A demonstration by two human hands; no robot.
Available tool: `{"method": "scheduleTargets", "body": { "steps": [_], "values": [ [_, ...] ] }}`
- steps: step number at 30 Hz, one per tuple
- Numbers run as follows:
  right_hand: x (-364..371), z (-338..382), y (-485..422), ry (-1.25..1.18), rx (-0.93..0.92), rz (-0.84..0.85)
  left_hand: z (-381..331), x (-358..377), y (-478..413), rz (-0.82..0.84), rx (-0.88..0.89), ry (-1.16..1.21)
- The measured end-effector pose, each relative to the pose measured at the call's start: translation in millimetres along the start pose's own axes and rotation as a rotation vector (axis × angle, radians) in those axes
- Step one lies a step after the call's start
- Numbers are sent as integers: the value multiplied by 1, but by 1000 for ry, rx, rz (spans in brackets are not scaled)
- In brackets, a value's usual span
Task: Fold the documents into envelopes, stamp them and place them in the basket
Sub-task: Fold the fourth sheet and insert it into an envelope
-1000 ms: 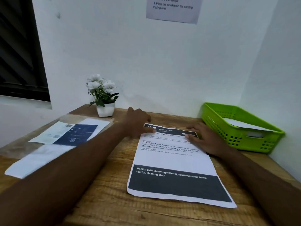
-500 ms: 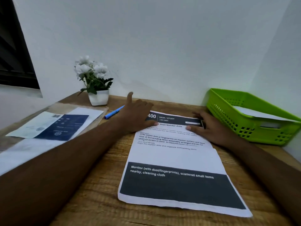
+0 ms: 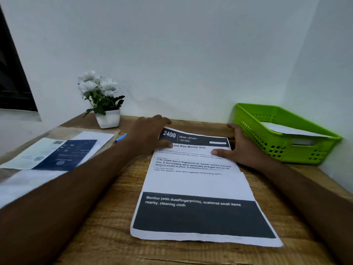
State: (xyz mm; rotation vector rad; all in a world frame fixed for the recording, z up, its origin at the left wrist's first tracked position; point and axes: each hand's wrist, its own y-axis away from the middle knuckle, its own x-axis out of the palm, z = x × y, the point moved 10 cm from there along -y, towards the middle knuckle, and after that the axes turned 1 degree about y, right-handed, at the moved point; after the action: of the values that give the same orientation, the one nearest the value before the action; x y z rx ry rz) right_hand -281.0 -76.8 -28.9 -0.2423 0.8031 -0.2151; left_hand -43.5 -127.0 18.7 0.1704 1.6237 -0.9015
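A printed document (image 3: pixel 198 184) with dark bands at its top and bottom lies on the wooden desk (image 3: pixel 107 217) in front of me. My left hand (image 3: pixel 147 135) grips its far left corner, thumb on top, and that corner curls up slightly. At the far right corner my right hand (image 3: pixel 238 148) holds the sheet, thumb pressed on the paper. A green plastic basket (image 3: pixel 277 142) stands at the right against the wall, with a white envelope (image 3: pixel 290 130) inside it.
A stack of papers, one with a dark blue panel (image 3: pixel 63 153), lies at the left of the desk. A blue pen (image 3: pixel 120 138) lies beside it. A white pot of white flowers (image 3: pixel 104 104) stands at the back left. Walls close the back and right.
My view has tilted down and moved closer. Both hands have shifted to the document's far corners, and the left corner has lifted a little off the desk.
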Motion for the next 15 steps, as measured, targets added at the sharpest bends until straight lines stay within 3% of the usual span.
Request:
{"method": "scheduleTargets", "body": {
  "steps": [15],
  "values": [
    [-16, 9, 2, -147, -52, -119, -8, -16, 7, -62, 28, 57]
  ]
}}
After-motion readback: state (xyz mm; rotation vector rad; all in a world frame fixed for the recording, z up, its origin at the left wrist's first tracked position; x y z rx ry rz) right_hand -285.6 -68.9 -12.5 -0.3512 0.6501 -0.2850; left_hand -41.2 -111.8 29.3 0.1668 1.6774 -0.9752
